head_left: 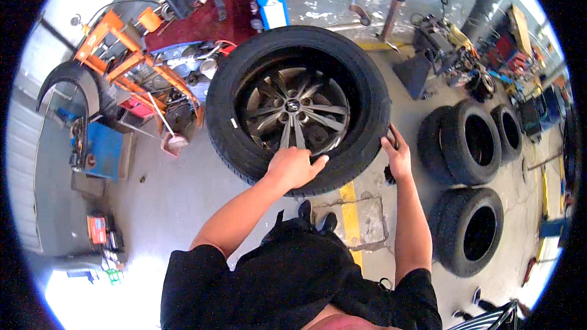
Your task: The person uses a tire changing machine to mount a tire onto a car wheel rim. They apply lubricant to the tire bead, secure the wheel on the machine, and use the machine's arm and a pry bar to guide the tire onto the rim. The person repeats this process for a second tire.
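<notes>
In front of me is a large black tire (229, 107) with its open side facing me. A dark grey spoked alloy wheel (318, 110) sits deep inside it. My left hand (291, 169) lies over the tire's near sidewall. Its fingers curl past the inner edge toward the spokes, with the thumb stretched to the right. My right hand (398, 156) is at the tire's right outer side, its thumb and fingers bent against the tread. What bears the tire and wheel from below is hidden.
Several loose tires (449, 226) stand on the floor at my right. An orange metal frame (125, 55) and a pink dustpan (174, 143) are at the left, near a blue box-shaped unit (104, 150). Tools and parts (449, 49) lie piled at the back right.
</notes>
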`<action>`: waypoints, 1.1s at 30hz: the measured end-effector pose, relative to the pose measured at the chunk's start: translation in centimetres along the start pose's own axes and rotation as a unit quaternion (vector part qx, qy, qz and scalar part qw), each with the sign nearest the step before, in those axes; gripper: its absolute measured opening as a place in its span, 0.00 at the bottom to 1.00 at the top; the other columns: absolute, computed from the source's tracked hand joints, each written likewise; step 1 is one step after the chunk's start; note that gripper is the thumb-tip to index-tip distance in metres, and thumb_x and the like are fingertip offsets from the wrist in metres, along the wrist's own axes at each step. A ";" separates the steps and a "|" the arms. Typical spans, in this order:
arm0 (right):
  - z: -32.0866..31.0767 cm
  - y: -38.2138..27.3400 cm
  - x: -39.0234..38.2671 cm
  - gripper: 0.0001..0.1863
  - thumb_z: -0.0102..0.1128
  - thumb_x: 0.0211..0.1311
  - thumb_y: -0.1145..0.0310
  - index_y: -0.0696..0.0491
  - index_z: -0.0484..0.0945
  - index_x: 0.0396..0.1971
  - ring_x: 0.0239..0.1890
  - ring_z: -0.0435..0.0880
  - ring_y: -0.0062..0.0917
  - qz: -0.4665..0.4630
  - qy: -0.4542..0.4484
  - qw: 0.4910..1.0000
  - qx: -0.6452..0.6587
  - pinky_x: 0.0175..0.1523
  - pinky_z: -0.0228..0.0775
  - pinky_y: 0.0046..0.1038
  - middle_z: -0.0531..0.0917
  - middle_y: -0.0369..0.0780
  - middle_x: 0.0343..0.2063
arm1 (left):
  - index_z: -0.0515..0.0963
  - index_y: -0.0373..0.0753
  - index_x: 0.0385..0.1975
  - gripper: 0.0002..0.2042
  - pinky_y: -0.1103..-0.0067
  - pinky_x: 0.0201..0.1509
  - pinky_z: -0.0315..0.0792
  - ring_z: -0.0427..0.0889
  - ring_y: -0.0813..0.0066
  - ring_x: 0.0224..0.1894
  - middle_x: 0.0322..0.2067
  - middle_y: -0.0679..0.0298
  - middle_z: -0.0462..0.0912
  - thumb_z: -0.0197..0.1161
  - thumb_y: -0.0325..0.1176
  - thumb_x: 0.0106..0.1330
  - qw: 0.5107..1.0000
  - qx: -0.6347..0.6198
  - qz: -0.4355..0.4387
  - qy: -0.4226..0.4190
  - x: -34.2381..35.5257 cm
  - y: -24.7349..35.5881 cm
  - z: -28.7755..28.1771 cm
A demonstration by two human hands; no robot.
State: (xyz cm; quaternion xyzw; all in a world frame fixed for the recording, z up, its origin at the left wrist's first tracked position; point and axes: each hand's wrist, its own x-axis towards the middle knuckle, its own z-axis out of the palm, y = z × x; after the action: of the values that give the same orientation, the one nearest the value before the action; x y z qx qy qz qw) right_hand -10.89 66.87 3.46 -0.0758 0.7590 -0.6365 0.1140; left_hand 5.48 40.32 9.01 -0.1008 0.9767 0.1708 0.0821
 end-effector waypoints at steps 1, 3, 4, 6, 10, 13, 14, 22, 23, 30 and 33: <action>0.2 -0.2 -0.3 0.31 0.68 0.73 0.64 0.58 0.73 0.71 0.57 0.84 0.24 -0.006 -0.011 1.000 -0.027 0.65 0.73 0.28 0.88 0.44 0.54 | 0.86 0.33 0.27 0.35 0.53 0.45 0.82 0.87 0.39 0.35 0.28 0.41 0.87 0.54 0.65 0.74 1.000 -0.002 -0.007 -0.018 0.0 -0.5 -0.4; -0.2 -1.2 -0.8 0.27 0.66 0.75 0.62 0.58 0.77 0.68 0.57 0.84 0.25 -0.009 -0.007 0.994 -0.108 0.65 0.73 0.29 0.88 0.44 0.54 | 0.87 0.32 0.33 0.36 0.52 0.48 0.81 0.88 0.38 0.39 0.33 0.40 0.88 0.52 0.66 0.75 0.998 -0.014 -0.019 -0.057 0.0 -1.3 -0.7; -0.4 -1.9 -1.0 0.25 0.65 0.76 0.60 0.58 0.80 0.64 0.56 0.85 0.26 -0.009 0.004 0.988 -0.154 0.64 0.73 0.29 0.89 0.43 0.53 | 0.87 0.32 0.35 0.34 0.53 0.50 0.81 0.88 0.39 0.41 0.35 0.41 0.88 0.54 0.64 0.75 0.999 -0.024 0.004 -0.049 -0.2 -1.6 -0.4; -0.4 -4.6 -1.0 0.21 0.62 0.78 0.56 0.59 0.84 0.55 0.51 0.86 0.26 -0.078 0.034 0.982 -0.167 0.61 0.75 0.29 0.90 0.41 0.51 | 0.87 0.34 0.44 0.26 0.57 0.60 0.78 0.86 0.44 0.49 0.43 0.46 0.88 0.61 0.57 0.74 0.995 -0.049 0.079 0.030 -0.8 -3.1 0.0; 5.2 -17.8 -2.1 0.26 0.53 0.81 0.47 0.59 0.84 0.43 0.43 0.87 0.28 -0.276 -0.053 0.950 -0.137 0.50 0.76 0.31 0.90 0.42 0.47 | 0.84 0.40 0.49 0.18 0.56 0.73 0.67 0.78 0.49 0.63 0.57 0.55 0.83 0.70 0.46 0.68 0.956 -0.060 0.134 0.253 -2.4 -8.2 -4.0; 13.6 -25.6 -0.8 0.25 0.59 0.76 0.46 0.56 0.84 0.39 0.42 0.88 0.39 -0.483 -0.126 0.813 -0.300 0.47 0.79 0.36 0.88 0.45 0.44 | 0.84 0.39 0.51 0.17 0.55 0.75 0.65 0.76 0.52 0.68 0.61 0.57 0.81 0.71 0.35 0.63 0.918 -0.071 0.098 0.378 -3.9 -14.5 -7.3; 17.6 -27.6 -1.1 0.22 0.64 0.72 0.48 0.55 0.84 0.39 0.42 0.87 0.42 -0.451 -0.181 0.830 -0.273 0.47 0.80 0.37 0.86 0.45 0.42 | 0.84 0.39 0.52 0.18 0.55 0.76 0.65 0.75 0.52 0.68 0.63 0.57 0.80 0.71 0.34 0.63 0.906 -0.083 0.068 0.408 -4.2 -17.3 -7.8; 58.6 -33.9 9.0 0.13 0.74 0.67 0.62 0.56 0.85 0.31 0.38 0.86 0.40 -0.539 -0.283 0.788 -0.092 0.44 0.77 0.38 0.81 0.44 0.29 | 0.77 0.39 0.63 0.23 0.59 0.76 0.67 0.70 0.48 0.73 0.69 0.50 0.73 0.66 0.39 0.71 0.905 -0.228 -0.203 0.296 -6.8 -51.5 2.1; 64.3 -35.6 11.2 0.14 0.74 0.67 0.62 0.58 0.84 0.30 0.37 0.86 0.37 -0.516 -0.264 0.811 -0.083 0.44 0.77 0.38 0.82 0.44 0.29 | 0.76 0.39 0.65 0.25 0.59 0.77 0.66 0.68 0.48 0.74 0.71 0.49 0.71 0.64 0.43 0.72 0.915 -0.221 -0.256 0.222 -9.7 -56.7 5.7; 94.5 -48.1 32.0 0.27 0.67 0.74 0.47 0.59 0.87 0.50 0.38 0.90 0.19 -0.386 -0.135 0.909 -0.082 0.48 0.82 0.26 0.91 0.38 0.35 | 0.75 0.37 0.68 0.32 0.60 0.77 0.65 0.71 0.47 0.73 0.68 0.47 0.76 0.56 0.56 0.74 0.846 -0.193 -0.443 -0.225 -37.0 -76.7 25.5; 104.9 -49.8 37.3 0.29 0.64 0.73 0.42 0.55 0.88 0.50 0.42 0.93 0.27 -0.321 -0.093 0.931 -0.149 0.52 0.81 0.31 0.92 0.41 0.36 | 0.77 0.39 0.66 0.28 0.60 0.75 0.68 0.73 0.49 0.71 0.67 0.49 0.78 0.56 0.52 0.74 0.826 -0.219 -0.472 -0.214 -38.9 -79.2 24.5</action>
State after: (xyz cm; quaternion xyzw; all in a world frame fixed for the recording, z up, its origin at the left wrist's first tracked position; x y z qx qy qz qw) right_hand -20.07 -51.23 32.41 -0.3899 0.7665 -0.5089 -0.0391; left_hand 63.92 -17.57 -31.25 -0.5259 0.7046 0.3381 0.3357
